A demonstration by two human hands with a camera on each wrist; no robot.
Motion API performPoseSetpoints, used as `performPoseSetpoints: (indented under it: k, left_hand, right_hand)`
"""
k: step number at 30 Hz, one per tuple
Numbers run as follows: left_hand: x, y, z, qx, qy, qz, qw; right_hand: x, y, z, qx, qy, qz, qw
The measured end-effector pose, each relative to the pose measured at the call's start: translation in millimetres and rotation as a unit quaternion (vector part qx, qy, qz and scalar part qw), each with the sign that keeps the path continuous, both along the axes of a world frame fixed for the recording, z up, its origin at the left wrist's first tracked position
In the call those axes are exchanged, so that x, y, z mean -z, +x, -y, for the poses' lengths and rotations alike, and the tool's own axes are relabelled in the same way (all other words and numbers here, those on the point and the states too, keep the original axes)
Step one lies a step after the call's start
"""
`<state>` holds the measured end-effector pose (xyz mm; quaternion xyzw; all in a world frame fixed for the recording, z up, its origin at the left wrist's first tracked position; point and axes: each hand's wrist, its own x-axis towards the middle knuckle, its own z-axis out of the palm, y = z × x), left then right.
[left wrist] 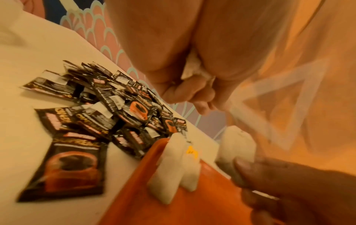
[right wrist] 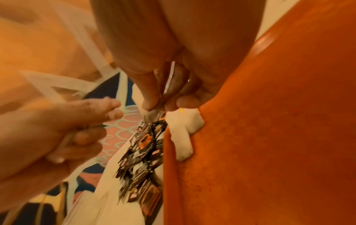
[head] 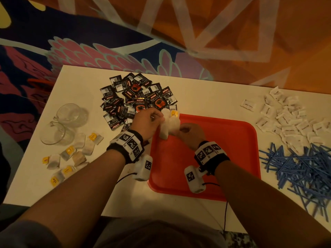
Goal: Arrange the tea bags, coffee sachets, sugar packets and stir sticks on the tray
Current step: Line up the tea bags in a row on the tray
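Two clear glass cups point(head: 63, 122) side by side at the left of the white surface point(head: 206, 97), patterned carpet point(head: 89, 51) beyond

Lighting: dim, warm and orange-tinted in all three views you have. Head view: sharpest; print on the coffee sachets point(head: 136, 99) reads in part, and the table point(head: 206, 97) edges bow from wide-angle distortion. The tea bags point(head: 169, 125) between your hands wash out to pale white. Left wrist view: the near coffee sachets point(left wrist: 63, 172) smear with blur, and your palm close to the lens is soft. Right wrist view: soft throughout; the tray point(right wrist: 269, 137) shows a small glare streak on its rim.
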<state>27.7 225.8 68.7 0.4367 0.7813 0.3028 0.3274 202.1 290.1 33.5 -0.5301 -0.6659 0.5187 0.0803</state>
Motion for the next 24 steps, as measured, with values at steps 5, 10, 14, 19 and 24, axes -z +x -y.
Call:
performPoseSetpoints:
  k: [5, 10, 14, 19, 24]
  left_hand:
    - [37, -3, 12, 0.107, -0.066, -0.097, 0.987]
    - [60, 3, 19, 0.248, -0.154, -0.151, 0.944]
    - [67, 6, 26, 0.334, -0.179, -0.214, 0.900]
    - [70, 8, 25, 0.344, -0.178, -0.265, 0.883]
    - [72, 7, 29, 0.329, -0.200, -0.270, 0.882]
  right_hand:
    - [22, 10, -9, 0.009, -0.059, 0.100, 0.993]
    - [33, 7, -13, 0.025, -0.108, 0.128, 0.986]
    - [39, -7, -12, 0.005, -0.107, 0.126, 0.986]
    - [46, -23, -14, -0.074, -0.061, 0.190, 0.977]
    - [51, -29, -16, -0.103, -0.031, 0.240, 0.965]
